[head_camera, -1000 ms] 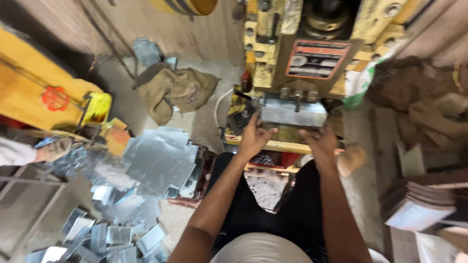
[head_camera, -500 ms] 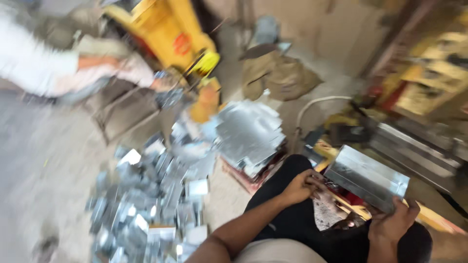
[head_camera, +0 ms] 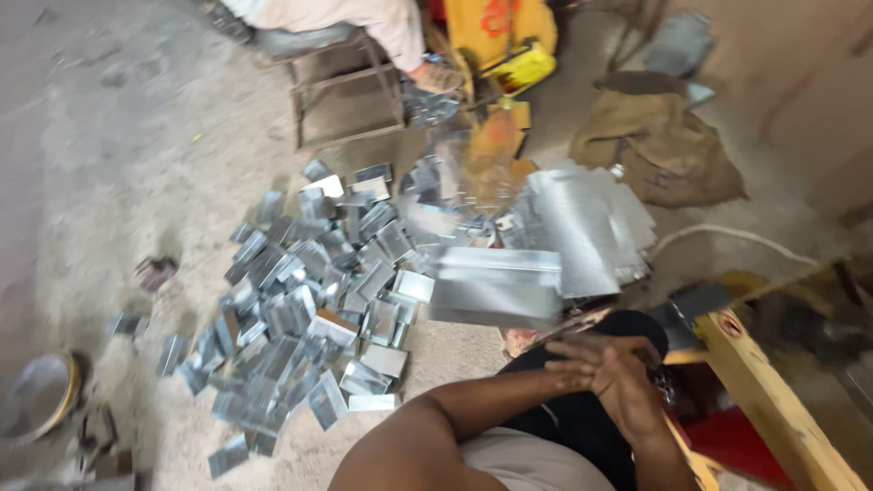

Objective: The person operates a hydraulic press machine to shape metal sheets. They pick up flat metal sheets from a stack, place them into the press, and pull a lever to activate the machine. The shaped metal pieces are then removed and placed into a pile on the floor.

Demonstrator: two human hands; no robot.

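A bent sheet-metal channel [head_camera: 496, 286] hangs blurred in the air, its long axis lying left to right, just above the person's hands.

The left hand [head_camera: 596, 350] and right hand [head_camera: 627, 391] overlap with loose fingers, gripping nothing. Left lies a heap of similar pieces [head_camera: 300, 300]; behind, flat sheets [head_camera: 591, 223] and a brown sack [head_camera: 664, 145]. A round pan [head_camera: 41, 395] sits far left.

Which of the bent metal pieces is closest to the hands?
The big folded sheet-metal piece just above the hands. It is blurred, larger than the small pieces in the floor pile to its left, and apart from that heap.
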